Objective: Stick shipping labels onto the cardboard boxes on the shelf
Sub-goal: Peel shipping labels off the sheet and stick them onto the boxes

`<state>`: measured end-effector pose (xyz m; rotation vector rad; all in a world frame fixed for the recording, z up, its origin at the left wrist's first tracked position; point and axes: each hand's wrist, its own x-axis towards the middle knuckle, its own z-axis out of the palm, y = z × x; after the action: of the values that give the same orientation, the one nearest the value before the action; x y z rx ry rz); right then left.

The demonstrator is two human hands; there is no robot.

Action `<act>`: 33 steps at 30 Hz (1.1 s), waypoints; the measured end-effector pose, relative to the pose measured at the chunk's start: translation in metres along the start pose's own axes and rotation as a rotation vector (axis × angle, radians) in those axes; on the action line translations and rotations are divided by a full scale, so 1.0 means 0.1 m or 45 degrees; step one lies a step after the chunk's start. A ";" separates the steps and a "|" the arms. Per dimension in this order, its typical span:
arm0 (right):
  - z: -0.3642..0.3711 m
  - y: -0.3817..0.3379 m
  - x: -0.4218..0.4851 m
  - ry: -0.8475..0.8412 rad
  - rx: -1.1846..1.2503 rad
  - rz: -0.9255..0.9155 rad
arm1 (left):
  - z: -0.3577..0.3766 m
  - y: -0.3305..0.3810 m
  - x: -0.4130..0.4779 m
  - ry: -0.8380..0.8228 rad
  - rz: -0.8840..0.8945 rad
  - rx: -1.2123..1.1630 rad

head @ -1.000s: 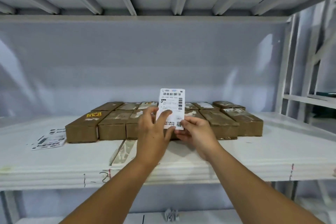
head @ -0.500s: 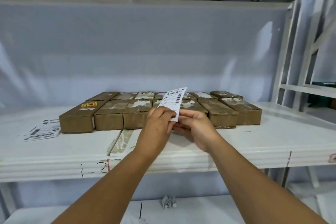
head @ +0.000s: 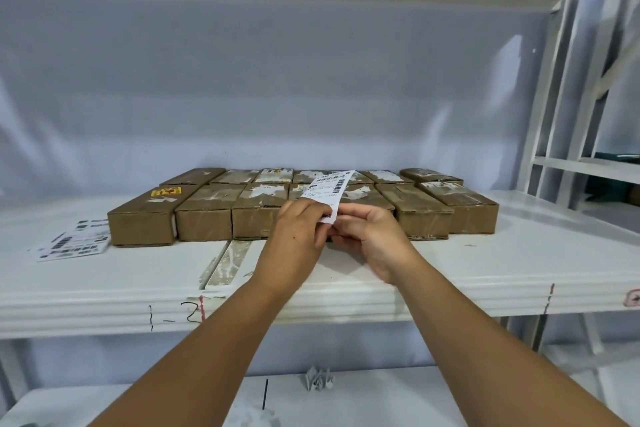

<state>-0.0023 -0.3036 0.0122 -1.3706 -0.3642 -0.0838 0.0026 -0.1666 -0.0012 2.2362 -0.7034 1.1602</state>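
1. Now the label [head: 329, 189] leans away from the person, its top tipped back over the boxes [head: 204, 215]. A second ago it stood upright with the print facing the camera.
2. The left hand [head: 301, 229] has its fingers curled and pinches the label's lower left edge. The right hand [head: 370, 236] is curled in at the lower right corner, where thumb and fingertips meet the paper.
3. Both hands have dropped a little and drawn closer together. They sit just in front of the middle boxes of the near row, above the shelf [head: 485, 263].
4. The right fingers look to be working that corner to part the label from its backing. Whether any of it has come free, I cannot tell.
5. The label is not yet stuck down. It hangs over the box directly behind the hands and touches none that I can see, so peeling comes before pressing.
6. Spare labels [head: 72, 243] lie on the shelf well to the left of the left hand. A pale strip [head: 228, 262] lies on the shelf just left of the left wrist.
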 end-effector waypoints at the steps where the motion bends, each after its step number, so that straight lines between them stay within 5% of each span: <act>1: 0.00 0.00 0.00 0.000 0.002 0.000 | 0.00 0.00 0.00 0.005 0.003 -0.002; 33: 0.02 -0.05 -0.05 0.017 0.042 -0.011 | -0.02 0.03 0.01 -0.005 0.004 0.015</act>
<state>-0.0090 -0.3031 0.0159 -1.3353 -0.3589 -0.0936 0.0000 -0.1682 0.0012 2.2487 -0.7033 1.1644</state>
